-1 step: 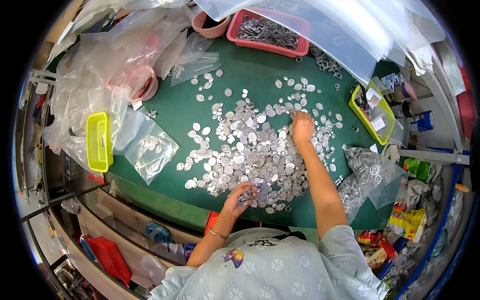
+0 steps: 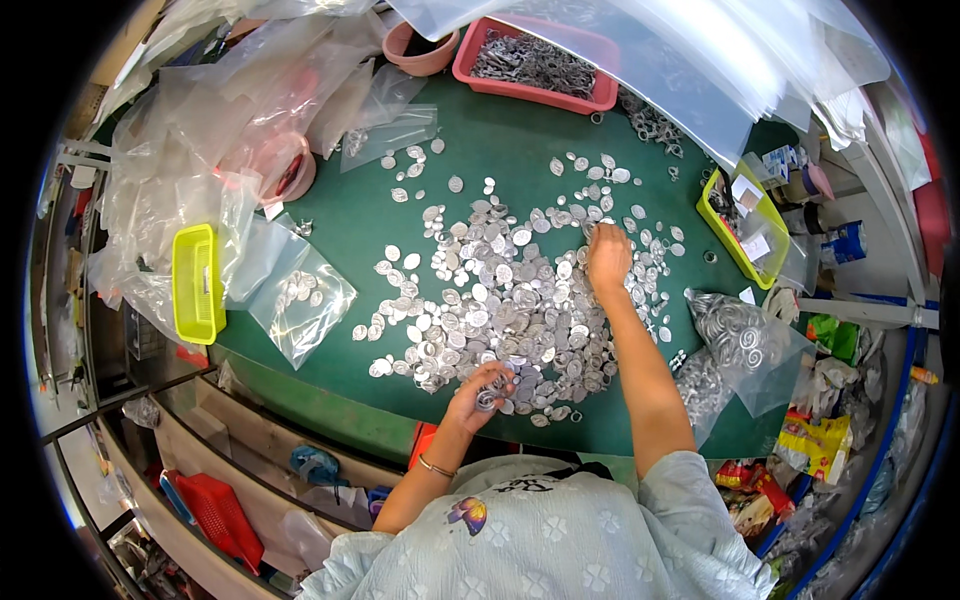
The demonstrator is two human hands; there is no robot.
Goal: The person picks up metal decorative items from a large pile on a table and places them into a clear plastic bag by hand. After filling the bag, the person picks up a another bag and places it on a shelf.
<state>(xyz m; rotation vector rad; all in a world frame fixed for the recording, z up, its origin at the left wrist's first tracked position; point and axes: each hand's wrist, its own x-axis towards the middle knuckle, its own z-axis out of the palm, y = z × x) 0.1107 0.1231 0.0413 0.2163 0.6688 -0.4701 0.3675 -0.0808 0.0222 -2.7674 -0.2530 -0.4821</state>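
Against the earlier frame (same instant) nothing has shifted: both hands and the scatter of metal pieces lie where they did. The left hand (image 2: 482,392) sits at the near edge of the heap of silver oval pieces (image 2: 500,300), fingers curled shut around a small cluster of those pieces held just above the green table (image 2: 480,150); how many are in the grip cannot be told. The right hand (image 2: 608,258) is stretched farther out, palm down and fingers bent onto the far right part of the same heap, touching the pieces there; whether it has pinched one or merely rests on them is not visible. The heap spreads from the near table edge outward and thins into loose single ovals toward the far left and the far right. Relation that matters: the bulk of the pieces lies between the two hands, away from the left hand and to the left and nearer side of the right hand, so the left hand is closer to the dense near portion, the right hand to the sparse far portion. Individual ovals point every way; no common long axis. Off to the left lies a clear plastic bag (image 2: 300,300) with a few pieces inside, beside a yellow tray (image 2: 196,285); a red tray (image 2: 535,65) of metal parts stands at the far edge.
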